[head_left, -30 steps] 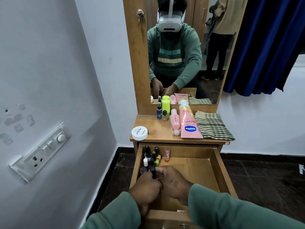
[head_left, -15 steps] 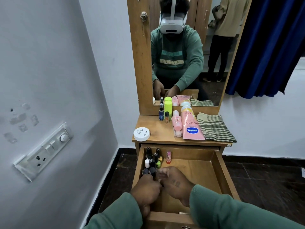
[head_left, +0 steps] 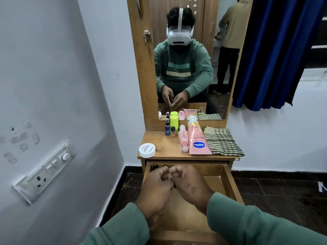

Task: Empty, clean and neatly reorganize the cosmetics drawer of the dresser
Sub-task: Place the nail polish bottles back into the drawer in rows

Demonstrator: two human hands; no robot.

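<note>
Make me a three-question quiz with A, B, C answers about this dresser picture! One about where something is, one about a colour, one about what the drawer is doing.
1. Where is the white round jar?
A. Left on the dresser top
B. Inside the drawer
C. On the checked cloth

2. What colour is the tallest upright bottle by the mirror?
A. Red
B. Neon green
C. Black

3. The drawer is:
A. Shut
B. Taken right out
C. Pulled open

Answers: 1 A, it sits at the top's left front edge. 2 B, its body is bright yellow-green. 3 C, both hands, the left hand and the right hand, are over its open inside.
</note>
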